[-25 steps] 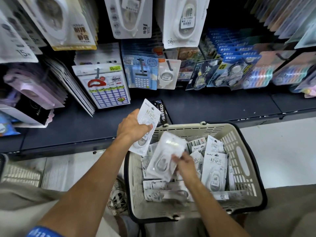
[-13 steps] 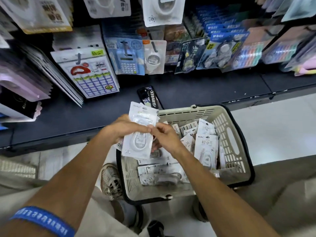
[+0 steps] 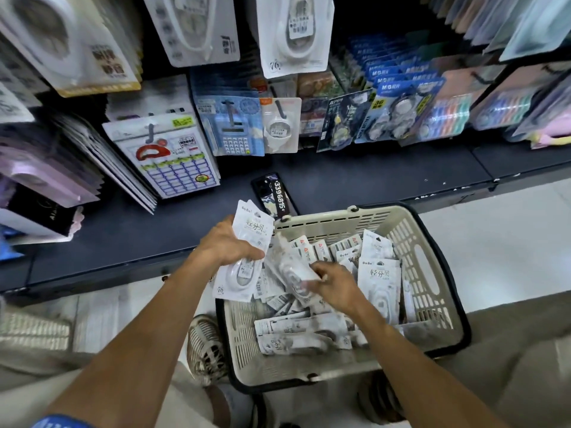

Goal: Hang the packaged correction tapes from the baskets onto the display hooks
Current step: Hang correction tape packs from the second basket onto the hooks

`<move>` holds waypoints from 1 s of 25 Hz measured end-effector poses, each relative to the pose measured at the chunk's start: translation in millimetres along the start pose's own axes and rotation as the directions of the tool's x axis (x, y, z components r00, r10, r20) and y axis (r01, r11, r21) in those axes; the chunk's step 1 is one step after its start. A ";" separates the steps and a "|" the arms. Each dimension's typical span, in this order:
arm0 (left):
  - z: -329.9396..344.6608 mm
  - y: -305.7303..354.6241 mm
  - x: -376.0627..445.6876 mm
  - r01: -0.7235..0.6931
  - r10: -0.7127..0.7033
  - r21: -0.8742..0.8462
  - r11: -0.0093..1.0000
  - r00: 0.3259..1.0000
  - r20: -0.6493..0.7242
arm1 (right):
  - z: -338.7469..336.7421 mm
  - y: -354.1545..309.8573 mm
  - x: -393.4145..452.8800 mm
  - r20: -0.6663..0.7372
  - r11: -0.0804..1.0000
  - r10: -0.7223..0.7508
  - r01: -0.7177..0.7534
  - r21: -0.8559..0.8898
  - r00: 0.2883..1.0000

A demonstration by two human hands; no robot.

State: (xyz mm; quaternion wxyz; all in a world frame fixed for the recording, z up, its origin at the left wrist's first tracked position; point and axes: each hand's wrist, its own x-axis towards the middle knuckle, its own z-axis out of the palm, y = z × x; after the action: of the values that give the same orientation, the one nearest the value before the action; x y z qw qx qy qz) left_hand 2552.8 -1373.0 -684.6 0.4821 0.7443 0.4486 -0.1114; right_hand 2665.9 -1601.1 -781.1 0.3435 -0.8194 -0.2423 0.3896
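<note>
stationery aisle, dark shelf deck under hooks full of carded goods; beige basket sits on the floor just in front of the deck.

change vs half a second ago: both hands were together on one pack above the basket; now they're apart. left hand keeps a small stack of correction tape packs pinched between thumb and curled fingers, just left of the basket's near-left corner. right hand has dropped back inside the basket, fingers curled onto another pack, blurred, so exact grip is unclear but it looks lifted. my read: a collecting phase, batch building in the left hand, nothing hung yet this cycle.

plenty of loose packs remain in the basket, so the task looks far from done.

readable text: "轻分贝" and "bobo" on the packs, "76" on the held pack's lower corner and on a hanging pack above the basket. "m&g" on blue cards up-right of the basket. phone on the deck, touching the basket's far rim, strap reads "3396815".
</note>
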 end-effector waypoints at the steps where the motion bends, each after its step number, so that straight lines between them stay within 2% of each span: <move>1: 1.7 0.1 1.0 -0.001 0.001 0.004 1.000 1.000 0.026 | -10.5 4.1 -5.3 -0.010 0.961 0.025 -0.021 0.277 1.000; 3: 6.5 1.2 1.0 -0.023 0.026 -0.032 0.999 0.997 0.071 | -25.9 8.0 -13.0 0.007 0.755 0.092 -0.075 0.651 0.996; 4: 8.1 3.7 1.2 -0.042 0.048 -0.069 0.997 0.996 0.080 | -31.2 8.7 -15.8 0.040 0.657 0.113 -0.105 0.746 0.993; 6: 10.9 10.0 2.9 -0.059 0.073 -0.152 0.987 0.994 0.084 | -40.6 10.7 -21.6 0.058 0.536 0.141 -0.126 0.835 0.988; 9: 16.6 16.5 7.1 -0.026 0.042 -0.191 0.981 0.996 0.079 | -56.6 13.2 -29.8 -0.037 0.313 0.158 -0.014 0.950 0.987; 10: 19.3 17.8 7.1 -0.014 0.035 -0.207 0.978 0.995 0.099 | -58.4 9.6 -32.3 -0.042 0.274 0.148 0.000 0.962 0.988; 11: 23.6 20.0 5.9 -0.002 0.035 -0.239 0.971 0.990 0.135 | -57.4 2.7 -35.1 -0.017 0.273 0.120 -0.016 0.962 0.993; 14: 32.6 39.4 -5.6 0.060 0.053 -0.397 0.916 0.962 0.268 | -36.7 -27.4 -37.3 0.051 0.402 0.061 -0.071 0.913 0.997; 16: 33.1 54.7 -7.5 0.103 0.087 -0.481 0.870 0.930 0.356 | -23.8 -43.3 -36.3 -0.028 0.500 0.073 -0.012 0.866 0.997; 18: 32.5 64.9 -8.9 0.107 0.140 -0.504 0.857 0.893 0.428 | -20.3 -49.1 -37.4 -0.176 0.622 0.046 0.110 0.775 0.983; 20: 34.8 68.2 -10.9 0.079 0.155 -0.493 0.867 0.896 0.417 | -26.4 -45.4 -40.8 -0.262 0.695 0.017 0.177 0.697 0.965; 21: 36.7 67.8 -10.4 0.068 0.151 -0.493 0.867 0.908 0.391 | -30.7 -38.8 -42.1 -0.276 0.724 0.042 0.161 0.670 0.960; 23: 39.2 68.1 -9.3 0.065 0.142 -0.512 0.857 0.924 0.356 | -39.1 -15.2 -42.1 -0.277 0.801 0.217 -0.009 0.598 0.936; 24: 39.9 68.6 -8.9 0.070 0.135 -0.516 0.854 0.928 0.348 | -42.4 1.0 -42.6 -0.304 0.863 0.329 -0.154 0.481 0.894; 25: 40.2 69.3 -6.7 0.068 0.132 -0.514 0.855 0.931 0.341 | -44.7 17.0 -43.3 -0.375 0.912 0.394 -0.304 0.277 0.839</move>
State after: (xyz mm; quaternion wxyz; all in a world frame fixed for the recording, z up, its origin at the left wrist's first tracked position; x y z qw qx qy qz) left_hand 2613.4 -1418.8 -658.3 0.7407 0.5608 0.3518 -0.1145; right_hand 2679.0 -1657.6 -752.9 0.3936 -0.8744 0.0336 0.2818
